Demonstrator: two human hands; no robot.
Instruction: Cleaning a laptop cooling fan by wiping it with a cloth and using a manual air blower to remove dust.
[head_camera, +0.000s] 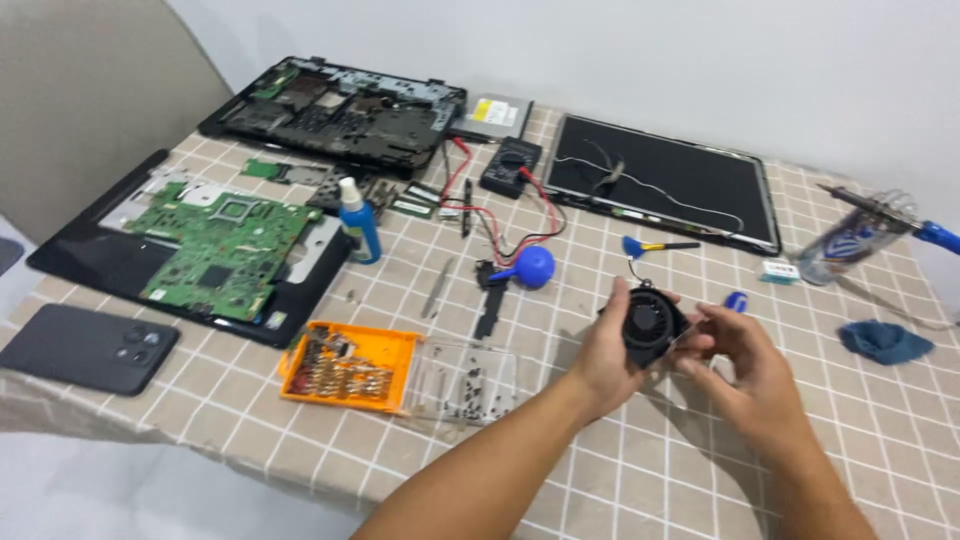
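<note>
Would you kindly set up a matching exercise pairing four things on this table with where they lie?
Things:
1. fan
2. phone
3. orange tray
4. blue cloth

Places:
A. right edge of the table, alone
B. held between the left hand and right hand
C. front left corner, beside the green board
D. front middle, next to a clear lid with screws

Pairs: 1-B, 2-C, 3-D, 4-A
</note>
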